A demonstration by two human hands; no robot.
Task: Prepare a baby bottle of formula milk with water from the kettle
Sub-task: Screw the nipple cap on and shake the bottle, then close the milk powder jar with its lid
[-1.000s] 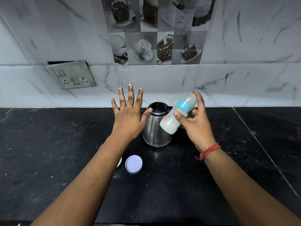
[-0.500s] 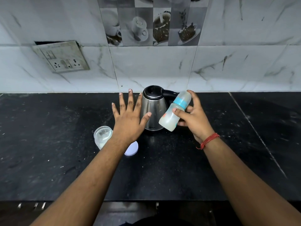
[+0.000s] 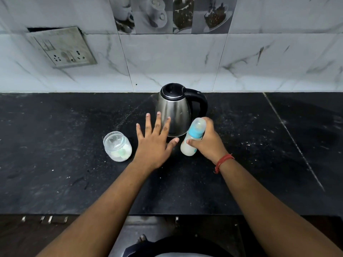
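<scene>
1. Socket plate (image 3: 62,48): mounted askew on the marbled wall tiles at upper left, above the back edge of the dark surface (image 3: 55,182).
2. Clear jar (image 3: 117,146): lidless, standing on the surface to the left of the left hand; a pale powder lies in its bottom, with a small greenish item inside that cannot be identified.
3. Left hand (image 3: 155,143): palm down, fingers straight and spread, holding nothing; in this view its fingertips overlap the lower left of the kettle body, and contact with the kettle cannot be judged.
4. Kettle (image 3: 174,110): stainless-steel body with black lid and black handle, upright on the surface near the wall; handle turned to the right, spout to the left.
5. Baby bottle (image 3: 193,138): blue collar, clear cap, whitish liquid in the lower part; tilted with its top leaning up and to the right, its base at or just above the surface, just in front of the kettle's right side.
6. Right hand (image 3: 208,140): fingers and thumb curled round the baby bottle, gripping it from the right; a red thread band (image 3: 222,162) circles the wrist.
</scene>
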